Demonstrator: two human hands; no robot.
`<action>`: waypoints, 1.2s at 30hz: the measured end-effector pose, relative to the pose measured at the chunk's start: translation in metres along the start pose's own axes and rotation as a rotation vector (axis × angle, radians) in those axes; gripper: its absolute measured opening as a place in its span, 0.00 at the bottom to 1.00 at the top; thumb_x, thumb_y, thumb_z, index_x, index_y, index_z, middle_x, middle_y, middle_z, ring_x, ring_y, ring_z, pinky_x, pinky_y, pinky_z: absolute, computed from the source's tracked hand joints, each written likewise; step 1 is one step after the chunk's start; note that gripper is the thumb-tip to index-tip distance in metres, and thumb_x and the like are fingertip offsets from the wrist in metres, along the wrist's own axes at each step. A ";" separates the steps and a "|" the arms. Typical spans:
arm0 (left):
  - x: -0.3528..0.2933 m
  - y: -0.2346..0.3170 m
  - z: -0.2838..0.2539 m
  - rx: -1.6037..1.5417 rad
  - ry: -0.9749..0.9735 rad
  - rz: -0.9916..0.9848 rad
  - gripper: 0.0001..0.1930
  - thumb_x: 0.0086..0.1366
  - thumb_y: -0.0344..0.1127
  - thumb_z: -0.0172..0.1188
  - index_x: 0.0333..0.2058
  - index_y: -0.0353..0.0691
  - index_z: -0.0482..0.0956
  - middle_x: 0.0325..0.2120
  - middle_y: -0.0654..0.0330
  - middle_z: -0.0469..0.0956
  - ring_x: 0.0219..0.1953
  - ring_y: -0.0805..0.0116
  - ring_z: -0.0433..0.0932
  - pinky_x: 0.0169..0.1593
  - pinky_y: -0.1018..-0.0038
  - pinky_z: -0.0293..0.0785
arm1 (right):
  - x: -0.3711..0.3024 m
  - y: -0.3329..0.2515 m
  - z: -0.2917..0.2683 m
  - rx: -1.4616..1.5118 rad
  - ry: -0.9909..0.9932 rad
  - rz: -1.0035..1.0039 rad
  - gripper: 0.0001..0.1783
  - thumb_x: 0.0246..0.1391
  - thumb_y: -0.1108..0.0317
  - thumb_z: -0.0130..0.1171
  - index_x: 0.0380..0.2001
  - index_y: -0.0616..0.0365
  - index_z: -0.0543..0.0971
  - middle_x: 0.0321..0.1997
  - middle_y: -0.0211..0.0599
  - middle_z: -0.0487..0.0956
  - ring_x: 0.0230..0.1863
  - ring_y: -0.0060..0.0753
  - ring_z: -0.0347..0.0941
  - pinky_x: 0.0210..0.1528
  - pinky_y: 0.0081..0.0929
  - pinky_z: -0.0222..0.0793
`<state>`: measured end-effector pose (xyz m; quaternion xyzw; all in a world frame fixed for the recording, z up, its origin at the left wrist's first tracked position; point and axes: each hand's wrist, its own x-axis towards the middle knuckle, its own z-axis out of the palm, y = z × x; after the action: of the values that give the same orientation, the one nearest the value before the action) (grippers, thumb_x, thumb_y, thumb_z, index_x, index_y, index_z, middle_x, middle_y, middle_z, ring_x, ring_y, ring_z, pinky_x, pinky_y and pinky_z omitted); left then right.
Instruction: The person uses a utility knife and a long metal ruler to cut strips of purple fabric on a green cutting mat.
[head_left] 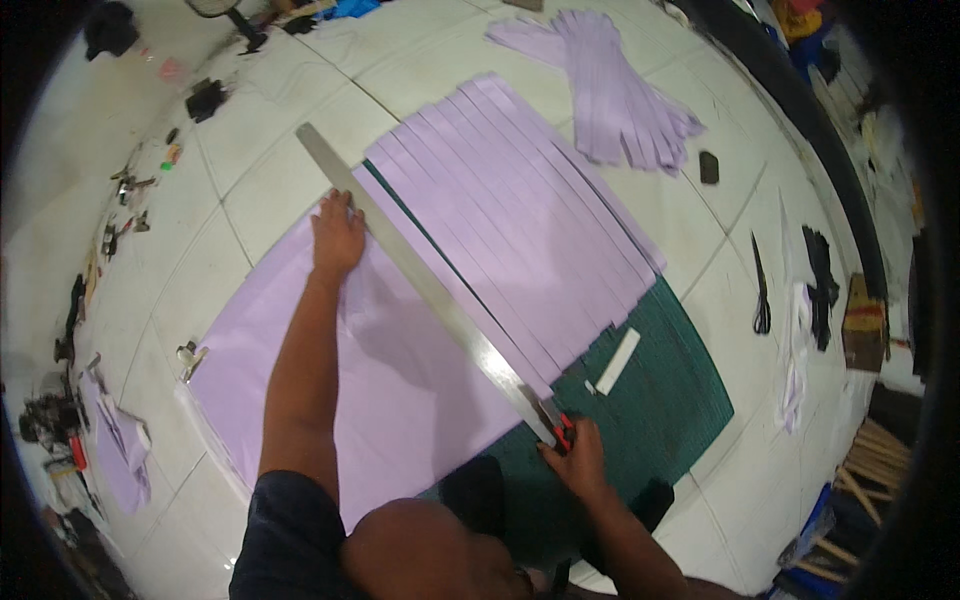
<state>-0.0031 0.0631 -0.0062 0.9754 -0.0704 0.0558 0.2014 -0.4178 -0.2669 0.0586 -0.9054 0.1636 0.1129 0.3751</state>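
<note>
My left hand (340, 235) lies on lilac fabric (420, 390), fingers stretched out, their tips at the edge of a long metal ruler (430, 285). The ruler runs slantwise from the far left to the near right across the cloth. At its near end my right hand (580, 462) is closed round a red-and-black cutter knife (564, 432), whose blade end is by the ruler's edge. Beyond the ruler lie several parallel cut lilac strips (520, 220), side by side. Under the cloth is a dark green ribbed mat (660, 370), bared at the near right.
A white block (618, 361) rests on the mat. More strips (620, 95) lie bunched on the tiles at the far right, near a small dark piece (709, 167). Black scissors (761, 290) lie at right. A metal clip (190, 360) grips the fabric's left corner.
</note>
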 end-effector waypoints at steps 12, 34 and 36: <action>0.015 -0.015 -0.024 0.036 -0.198 0.113 0.33 0.63 0.49 0.60 0.62 0.36 0.68 0.65 0.36 0.60 0.67 0.43 0.60 0.68 0.60 0.59 | 0.001 0.022 0.010 -0.054 0.031 -0.141 0.29 0.38 0.65 0.75 0.43 0.60 0.72 0.43 0.46 0.75 0.46 0.52 0.71 0.49 0.45 0.65; -0.002 0.015 -0.020 0.274 -0.138 0.056 0.32 0.65 0.50 0.56 0.63 0.40 0.69 0.66 0.42 0.61 0.69 0.42 0.57 0.69 0.45 0.49 | 0.094 0.049 -0.079 0.139 0.355 0.165 0.27 0.57 0.59 0.65 0.56 0.62 0.73 0.49 0.55 0.77 0.45 0.51 0.77 0.49 0.41 0.72; -0.001 0.012 -0.014 0.242 -0.114 0.068 0.32 0.65 0.51 0.55 0.63 0.40 0.69 0.66 0.43 0.61 0.70 0.45 0.56 0.69 0.43 0.48 | 0.105 0.071 -0.079 0.112 0.411 0.038 0.28 0.57 0.59 0.65 0.57 0.61 0.73 0.49 0.56 0.77 0.46 0.50 0.76 0.50 0.41 0.71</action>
<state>-0.0071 0.0583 0.0110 0.9912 -0.1074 0.0152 0.0758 -0.3414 -0.3930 0.0328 -0.8839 0.2598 -0.0764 0.3813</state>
